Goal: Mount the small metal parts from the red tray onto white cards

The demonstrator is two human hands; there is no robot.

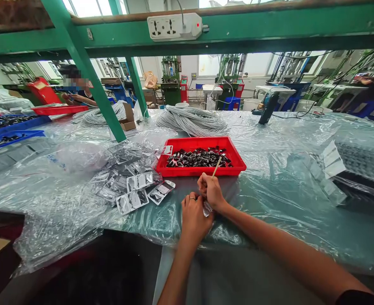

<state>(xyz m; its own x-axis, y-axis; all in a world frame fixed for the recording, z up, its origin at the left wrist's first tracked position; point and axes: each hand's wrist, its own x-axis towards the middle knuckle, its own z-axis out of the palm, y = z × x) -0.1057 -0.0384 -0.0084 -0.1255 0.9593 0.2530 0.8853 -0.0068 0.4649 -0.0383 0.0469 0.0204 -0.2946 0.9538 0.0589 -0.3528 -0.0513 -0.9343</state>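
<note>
pinching thin stick (216, 166) in right hand (210, 191) fingers, clenching clear packet (207, 209) in left hand (193, 217); might pierce it if jabbed hard.

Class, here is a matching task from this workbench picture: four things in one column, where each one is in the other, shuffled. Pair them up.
1 thin wooden stick
2 white power strip
3 coil of grey cable
4 red plastic tray

A fixed to the green beam overhead
B holding small black parts
C gripped in the right hand
D on the table behind the tray

Pairs: 1-C, 2-A, 3-D, 4-B
</note>
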